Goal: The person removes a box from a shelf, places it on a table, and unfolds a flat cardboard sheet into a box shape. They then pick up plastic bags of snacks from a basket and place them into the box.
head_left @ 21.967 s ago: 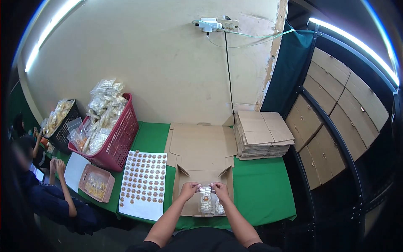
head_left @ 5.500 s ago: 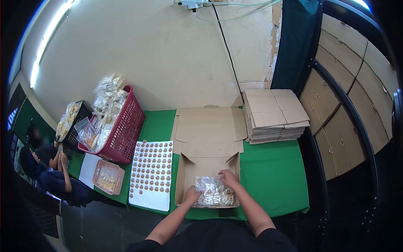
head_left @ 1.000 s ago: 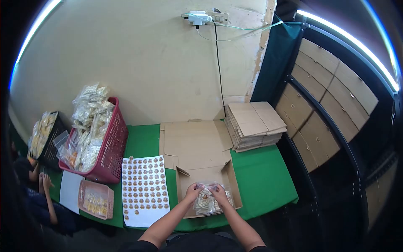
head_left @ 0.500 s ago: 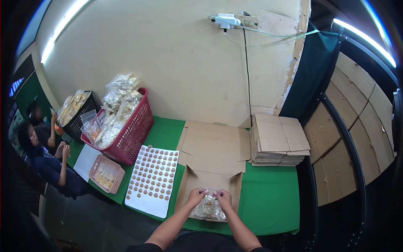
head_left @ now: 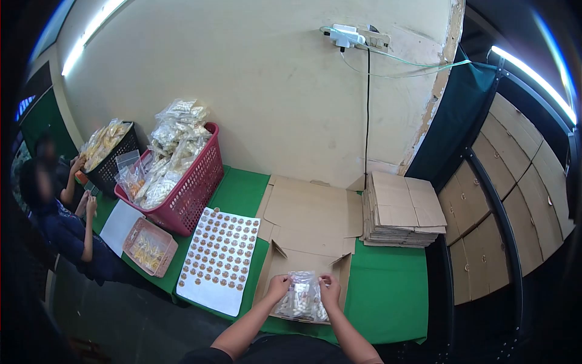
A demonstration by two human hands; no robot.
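Since half a second ago I've lowered the bag [head_left: 299, 298] slightly into the box [head_left: 306, 242] on the counter [head_left: 388, 285]; my left hand [head_left: 279, 286] and right hand [head_left: 330, 289] pinch its top corners, probably by the seal.

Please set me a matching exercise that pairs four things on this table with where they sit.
Things:
1. clear bag
2. red basket
3. sticker sheet
4. flat cartons

Places:
A. stacked at the table's right end, by the wall
B. held in both hands over the open box
C. flat on the green cloth, left of the open box
D. at the back left, heaped with filled bags

Pairs: 1-B, 2-D, 3-C, 4-A. The left hand and right hand each pinch one side of the bag.
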